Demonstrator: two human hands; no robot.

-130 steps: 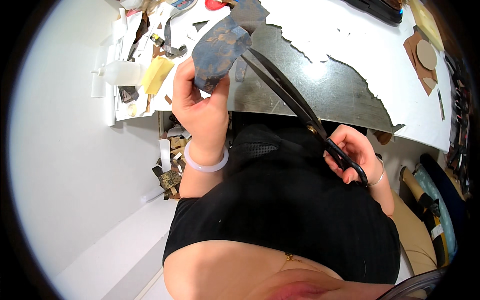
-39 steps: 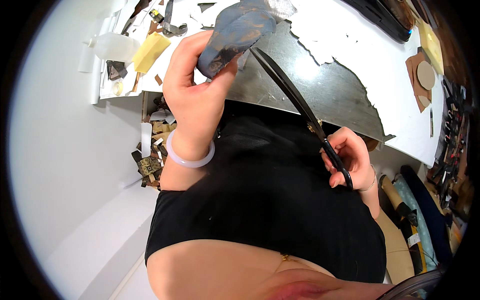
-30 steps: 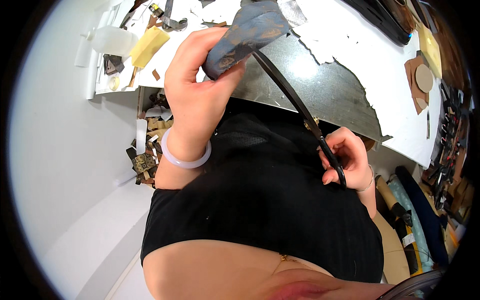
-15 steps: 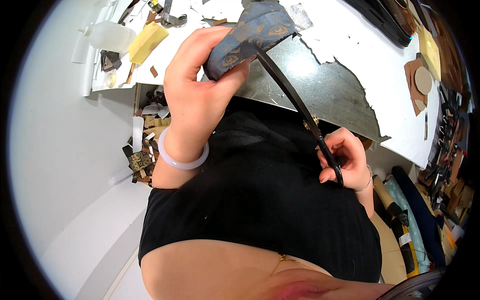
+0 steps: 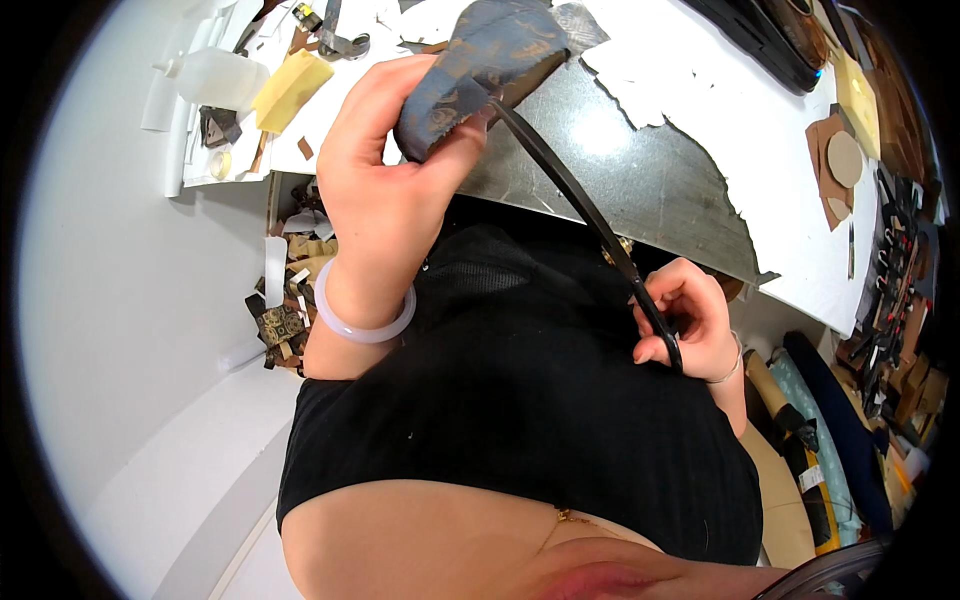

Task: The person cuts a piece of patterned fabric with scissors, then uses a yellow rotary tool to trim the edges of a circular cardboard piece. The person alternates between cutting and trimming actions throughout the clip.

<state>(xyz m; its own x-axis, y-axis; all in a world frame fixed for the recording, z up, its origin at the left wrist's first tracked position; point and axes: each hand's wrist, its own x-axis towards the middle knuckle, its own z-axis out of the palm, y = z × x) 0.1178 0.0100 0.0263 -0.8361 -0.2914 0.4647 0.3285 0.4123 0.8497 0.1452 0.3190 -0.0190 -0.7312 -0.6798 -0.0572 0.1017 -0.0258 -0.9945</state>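
Observation:
My left hand [image 5: 385,175] grips a dark blue piece of patterned fabric [image 5: 465,70] near the table's front edge, thumb below and fingers behind it. The piece is curved, with a dark inner side showing at its right. From its lower edge a long, narrow black strap [image 5: 565,180] runs down to the right in front of my body. Whether it is fastened to the fabric cannot be made out. My right hand [image 5: 695,315], lower and farther right, pinches the strap's lower end between thumb and curled fingers.
A grey metal plate [image 5: 640,180] covers part of the white table [image 5: 720,70]. A yellow block [image 5: 293,90] and a white plastic bottle [image 5: 225,75] stand at the left. Below is a heap of scraps [image 5: 285,325]. Fabric rolls [image 5: 810,430] lean at the right.
My left hand has shifted slightly left with the fabric, which has tilted and shows more of its dark inner side. The strap's upper end has moved left with it. My right hand has barely moved.

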